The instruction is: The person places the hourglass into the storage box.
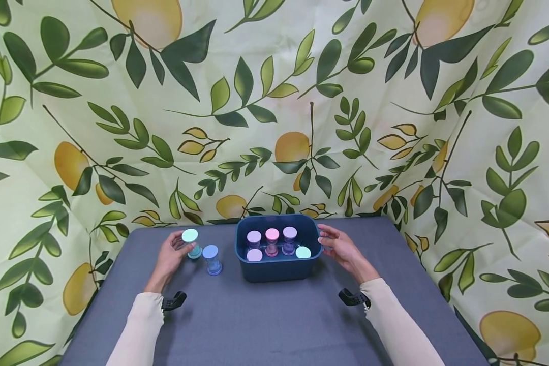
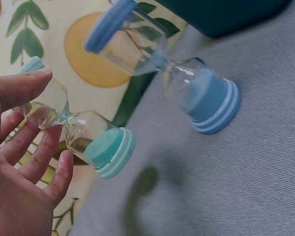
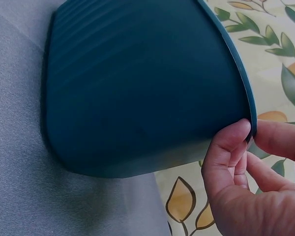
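Observation:
My left hand (image 1: 170,256) grips a mint-green hourglass (image 1: 193,248) by its upper part, thumb on one side and fingers on the other. In the left wrist view its green sand lies in the lower bulb, by the green base cap (image 2: 117,153). Just right of it a blue hourglass (image 1: 213,264) stands upright on the table. My right hand (image 1: 340,249) pinches the right rim of a dark blue plastic bin (image 1: 276,273); the right wrist view shows thumb and finger on either side of that rim (image 3: 252,110).
Inside the bin are several hourglasses, among them a pink one (image 1: 272,241), a purple one (image 1: 289,241) and a mint-topped one (image 1: 303,252). A grey cloth covers the table (image 1: 256,325). Behind it hangs a lemon-and-leaf patterned curtain (image 1: 265,127).

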`<state>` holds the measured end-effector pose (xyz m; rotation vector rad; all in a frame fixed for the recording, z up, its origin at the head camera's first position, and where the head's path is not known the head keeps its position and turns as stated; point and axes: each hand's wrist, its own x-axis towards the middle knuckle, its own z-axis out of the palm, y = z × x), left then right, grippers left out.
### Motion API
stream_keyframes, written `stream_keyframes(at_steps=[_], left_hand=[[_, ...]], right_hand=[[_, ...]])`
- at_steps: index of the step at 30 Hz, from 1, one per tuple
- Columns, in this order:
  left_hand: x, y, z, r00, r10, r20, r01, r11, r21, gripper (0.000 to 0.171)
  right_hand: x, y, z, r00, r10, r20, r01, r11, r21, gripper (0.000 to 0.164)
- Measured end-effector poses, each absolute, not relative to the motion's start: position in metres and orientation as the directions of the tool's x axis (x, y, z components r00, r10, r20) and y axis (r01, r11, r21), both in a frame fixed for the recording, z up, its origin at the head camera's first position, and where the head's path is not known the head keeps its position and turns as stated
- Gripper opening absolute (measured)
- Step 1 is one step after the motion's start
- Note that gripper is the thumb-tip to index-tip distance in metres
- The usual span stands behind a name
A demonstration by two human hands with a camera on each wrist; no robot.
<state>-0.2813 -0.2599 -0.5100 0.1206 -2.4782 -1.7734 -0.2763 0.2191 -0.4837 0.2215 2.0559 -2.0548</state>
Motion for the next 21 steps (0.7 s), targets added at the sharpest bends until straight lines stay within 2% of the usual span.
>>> stream_keyframes(at_steps=[7, 21], left_hand=[[-0.275, -0.263, -0.492, -0.989, -0.122, 0.086, 0.038, 0.346, 0.937, 0.061], [-0.261, -0.258, -0.453, -0.977, -0.179, 0.113, 0.035, 0.39, 0.92, 0.063]], right_hand=[[-0.277, 0.22, -0.484, -0.964, -0.064, -0.258, 0.258, 0.005, -0.966, 0.052], [-0.276, 0.22, -0.484, -0.964, -0.057, -0.259, 0.259, 0.003, -0.966, 0.051]])
